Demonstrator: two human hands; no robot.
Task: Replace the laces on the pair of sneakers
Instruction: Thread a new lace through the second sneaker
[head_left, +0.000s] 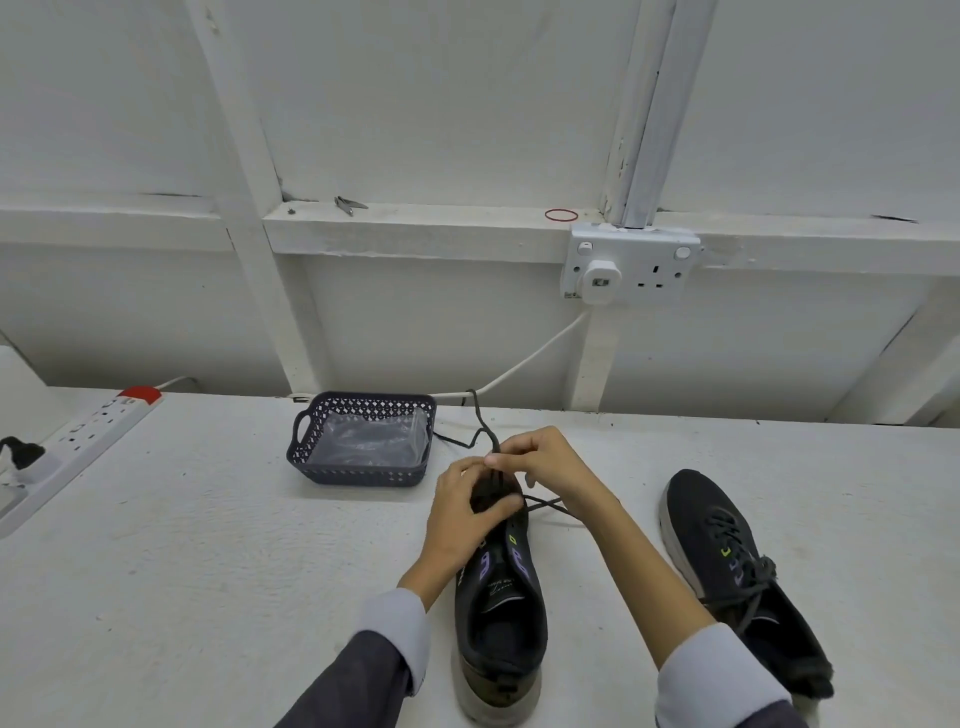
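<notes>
Head view, lower centre: the person's left hand (467, 514) curls over the front of a black mesh sneaker with purple marks (501, 623), its fingers wrapped round the eyelet area. The right hand (540, 457), just above it, pinches a dark shoelace (543, 504) between thumb and fingertips. One strand runs up from the pinch toward the back edge of the white table (182, 571), and two strands cross just right of the shoe. The sneaker lies toe away, heel near the bottom edge. At lower right, apart from it, sits a second black sneaker (727, 545), laced. Just left of the hands stands a dark perforated plastic basket (363, 475) lined with clear plastic. A white power strip (88, 436) lies at the left edge. A white double wall socket (631, 265) is mounted above, right of centre.
</notes>
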